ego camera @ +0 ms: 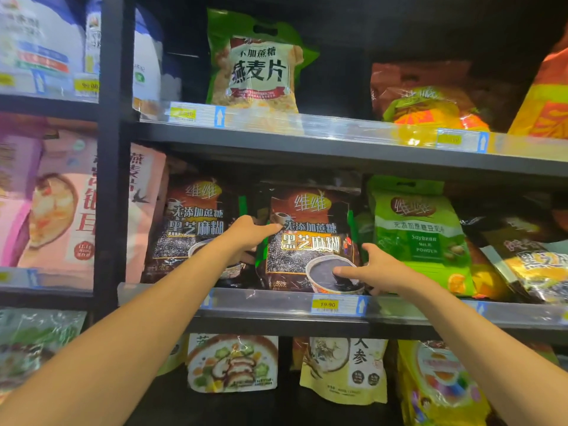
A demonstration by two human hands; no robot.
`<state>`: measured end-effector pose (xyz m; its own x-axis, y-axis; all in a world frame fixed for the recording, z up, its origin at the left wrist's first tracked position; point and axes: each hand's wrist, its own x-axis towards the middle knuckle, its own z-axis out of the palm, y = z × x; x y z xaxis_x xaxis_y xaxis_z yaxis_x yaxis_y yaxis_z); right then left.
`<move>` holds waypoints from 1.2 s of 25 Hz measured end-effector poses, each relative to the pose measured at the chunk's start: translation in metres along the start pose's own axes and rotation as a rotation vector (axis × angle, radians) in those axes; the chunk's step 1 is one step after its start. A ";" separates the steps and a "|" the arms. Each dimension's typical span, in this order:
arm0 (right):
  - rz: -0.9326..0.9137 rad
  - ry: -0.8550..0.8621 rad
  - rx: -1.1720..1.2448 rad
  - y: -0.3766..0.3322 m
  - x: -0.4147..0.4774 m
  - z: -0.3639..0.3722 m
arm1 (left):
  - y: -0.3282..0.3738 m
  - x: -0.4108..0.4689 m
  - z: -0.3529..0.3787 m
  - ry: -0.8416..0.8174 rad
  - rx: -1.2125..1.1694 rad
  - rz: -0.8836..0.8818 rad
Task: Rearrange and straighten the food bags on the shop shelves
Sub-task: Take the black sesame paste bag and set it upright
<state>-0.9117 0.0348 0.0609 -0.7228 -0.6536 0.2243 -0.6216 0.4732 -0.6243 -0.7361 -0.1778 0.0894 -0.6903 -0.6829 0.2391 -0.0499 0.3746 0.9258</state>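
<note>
1. Gripping the front black sesame paste bag (310, 241) by its side edges, a person is squaring it on the middle shelf (307, 325), between a matching sesame bag (190, 229) and a green soy milk powder bag (418, 235).
2. The left hand (250, 233) is pinching the upper left edge and the right hand (379, 272) the lower right. Each thumb is lying on the front, with the fingers clamped round behind.
3. Doing this well probably means turning the label forward and standing the base just behind the price rail (276, 298), without creasing the foil.
4. Most of the fingers are hiding behind the bag. Deeper stock is sitting in shadow, and the side shelves are blurring.
</note>
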 end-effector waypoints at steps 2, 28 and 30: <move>-0.029 -0.007 0.023 0.003 0.001 0.003 | -0.003 0.001 -0.001 -0.010 0.003 -0.028; -0.273 -0.038 0.244 -0.092 0.011 0.054 | 0.001 -0.015 -0.108 0.389 0.124 0.067; -0.288 -0.055 0.223 -0.104 0.015 0.070 | -0.006 -0.014 -0.124 0.397 0.074 0.038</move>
<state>-0.8362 -0.0658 0.0768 -0.5065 -0.7751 0.3778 -0.7117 0.1284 -0.6906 -0.6368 -0.2480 0.1166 -0.3611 -0.8512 0.3810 -0.0917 0.4389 0.8938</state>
